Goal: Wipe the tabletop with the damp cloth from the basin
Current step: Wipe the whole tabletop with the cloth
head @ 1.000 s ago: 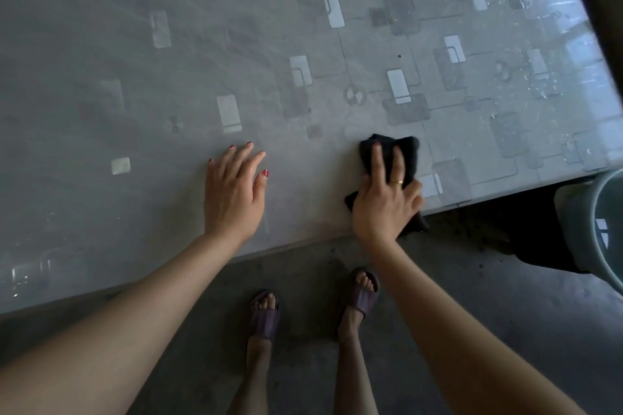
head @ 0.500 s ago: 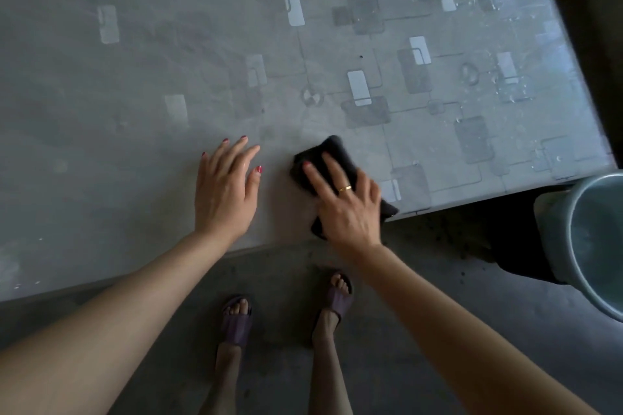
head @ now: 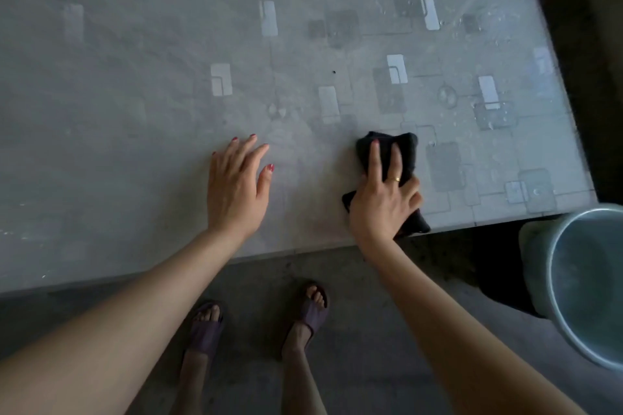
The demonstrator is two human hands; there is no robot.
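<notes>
Head view shows the wiping step under way: the right hand (head: 384, 202) lies flat on a dark cloth (head: 387, 152), fingers spread over it and pressing it against the surface (head: 135, 77) near the front edge, at about 3 o'clock from the left hand (head: 236, 189). That left hand rests palm down with its fingers fanned out, holding nothing, apparently bracing the body. The cloth is bunched and soft, with one corner hanging just over the edge at 5 o'clock of the right hand. A round, pale basin (head: 586, 286) stands on the floor (head: 371, 364) at 4 o'clock, off the corner of the surface; whether it holds water is hard to tell in this dim light

The top looks smooth and glossy, printed with pale rectangles and thin lines. The area at 1 o'clock shines and carries beads of water, so it looks wiped; the wide stretch from 9 to 11 o'clock is dull and hazy, probably not yet done. The next move calls for a steady sweep toward 9 o'clock, with the left hand lifted out of the way
</notes>
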